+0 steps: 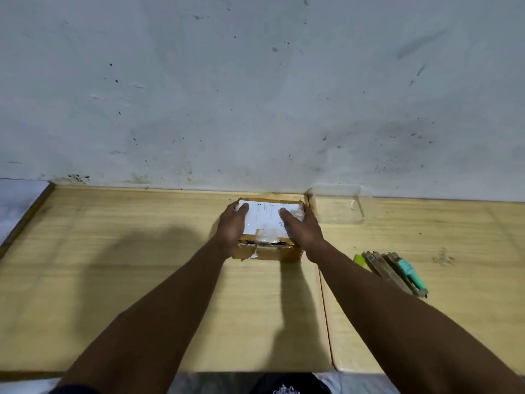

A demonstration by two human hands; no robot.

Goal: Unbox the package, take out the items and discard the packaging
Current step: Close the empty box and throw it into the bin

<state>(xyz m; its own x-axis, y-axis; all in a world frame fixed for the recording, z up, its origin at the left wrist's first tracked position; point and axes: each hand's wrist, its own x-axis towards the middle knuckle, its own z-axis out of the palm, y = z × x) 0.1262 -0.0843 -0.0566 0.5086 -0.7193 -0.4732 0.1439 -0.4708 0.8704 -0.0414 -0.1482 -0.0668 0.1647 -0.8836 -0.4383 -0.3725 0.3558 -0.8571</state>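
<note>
A small brown cardboard box (268, 253) with a white shipping label (264, 218) and clear tape on top rests on the wooden table (127, 251), close to the wall. My left hand (231, 226) grips its left side, fingers lying on the label. My right hand (299, 228) grips its right side the same way. The box lid looks closed, with torn tape along the near edge.
A clear plastic container (338, 204) stands against the wall just right of the box. Several brown sticks, a yellow piece and a teal utility knife (412, 273) lie on the right table. A seam (325, 308) divides two tabletops. A grey wall rises behind.
</note>
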